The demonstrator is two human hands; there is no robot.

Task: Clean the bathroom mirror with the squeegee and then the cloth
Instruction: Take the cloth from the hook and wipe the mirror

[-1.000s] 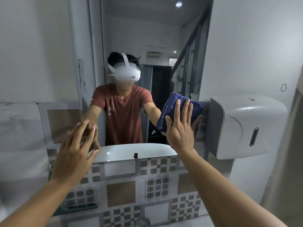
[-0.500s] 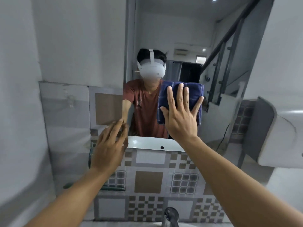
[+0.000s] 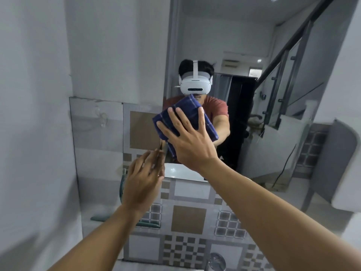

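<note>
Our right hand [image 3: 192, 141] had swept the blue cloth [image 3: 186, 106] leftward across the mirror [image 3: 224, 45], from its right edge to its lower left. The cloth now sat tilted, pinned to the glass under flat, spread fingers [image 3: 177, 122]. Our left hand [image 3: 142, 182], relaxed and holding nothing, hovered by the mirror's left edge. We judged the cloth pass under way. We could read no writing.
</note>
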